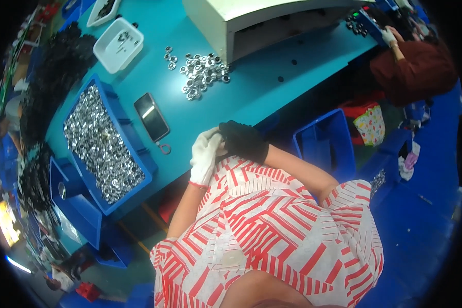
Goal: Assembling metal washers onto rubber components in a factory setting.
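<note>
My left hand (204, 154), in a white knit glove, and my right hand (245, 142), in a black glove, meet in front of my body at the near edge of the teal table (190, 134). The fingers of both are bent and pressed together. Whatever lies between them is hidden or too small to name. Beyond them, a loose pile of shiny metal rings (203, 73) is spread on the table. A dark-screened phone (152, 117) with a ring strap (165, 149) lies to the left of my hands.
Left of the phone stands a blue bin (148, 177) full of shiny metal parts. Behind it sits a white tray (136, 45) with a few small pieces. A cream metal housing (205, 23) stands at the back. An empty-looking blue crate (348, 136) and a co-worker (416, 72) are at right.
</note>
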The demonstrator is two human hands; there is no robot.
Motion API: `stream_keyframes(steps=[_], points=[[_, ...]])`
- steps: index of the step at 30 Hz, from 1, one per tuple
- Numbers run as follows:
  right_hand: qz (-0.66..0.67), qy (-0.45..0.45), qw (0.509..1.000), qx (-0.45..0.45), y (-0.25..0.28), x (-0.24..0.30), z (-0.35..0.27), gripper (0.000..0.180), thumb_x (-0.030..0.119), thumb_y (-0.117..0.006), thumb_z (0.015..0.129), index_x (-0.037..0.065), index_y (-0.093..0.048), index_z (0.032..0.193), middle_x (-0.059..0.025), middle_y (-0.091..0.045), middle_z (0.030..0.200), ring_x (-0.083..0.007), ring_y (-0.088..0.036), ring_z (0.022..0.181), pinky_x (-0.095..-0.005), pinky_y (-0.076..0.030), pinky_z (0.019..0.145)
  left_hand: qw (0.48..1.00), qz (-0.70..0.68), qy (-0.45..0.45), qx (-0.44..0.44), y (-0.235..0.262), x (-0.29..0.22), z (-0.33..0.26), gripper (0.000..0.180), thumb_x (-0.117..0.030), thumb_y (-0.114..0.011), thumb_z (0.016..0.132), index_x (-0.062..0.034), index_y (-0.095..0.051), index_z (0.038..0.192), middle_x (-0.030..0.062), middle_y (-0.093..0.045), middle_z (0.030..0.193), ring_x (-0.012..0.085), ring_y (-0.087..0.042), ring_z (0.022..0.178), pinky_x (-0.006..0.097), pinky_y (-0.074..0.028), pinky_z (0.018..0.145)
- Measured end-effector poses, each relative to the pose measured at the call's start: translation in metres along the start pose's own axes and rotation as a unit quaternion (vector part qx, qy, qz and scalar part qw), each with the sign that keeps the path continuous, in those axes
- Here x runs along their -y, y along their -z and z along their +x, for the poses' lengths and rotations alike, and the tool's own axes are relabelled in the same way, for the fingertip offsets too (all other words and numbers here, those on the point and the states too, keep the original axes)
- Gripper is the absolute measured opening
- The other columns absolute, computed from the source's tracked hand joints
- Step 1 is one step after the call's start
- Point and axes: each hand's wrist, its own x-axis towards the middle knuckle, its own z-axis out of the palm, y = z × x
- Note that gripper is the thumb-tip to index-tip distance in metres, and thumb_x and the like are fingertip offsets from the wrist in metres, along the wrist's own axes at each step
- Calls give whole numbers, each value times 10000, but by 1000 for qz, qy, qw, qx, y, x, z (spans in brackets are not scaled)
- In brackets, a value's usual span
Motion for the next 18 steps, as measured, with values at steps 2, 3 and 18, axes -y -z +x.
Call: stream_keyframes(steps=[2, 3, 18], points=[[55, 12, 998, -11, -7, -13, 0, 293, 196, -666, 743, 116, -571, 1009, -112, -589, 924, -305, -609, 858, -398, -501, 727, 999, 32, -7, 5, 1, -1, -4, 380, -149, -567, 889, 46, -510, 1210, 87, -611, 1008, 131, -607, 835, 252, -518, 732], [60, 38, 997, -6, 0, -13, 0, 299, 190, -660, 752, 130, -576, 1033, -110, -596, 938, -302, -606, 886, -399, -494, 756, 997, 67, -26, 17, 0, -4, -8, 390, -145, -580, 881, 44, -509, 1215, 96, -610, 1028, 142, -612, 853, 257, -513, 758], [-34, 70, 995, -57, 14, -14, -19, 142, 225, -611, 799, 152, -596, 920, -69, -633, 837, -247, -652, 725, -376, -525, 639, 966, 248, -71, -28, -28, -2, -3, 386, -104, -626, 832, 50, -520, 1170, 106, -627, 919, 132, -593, 725, 249, -495, 641]])
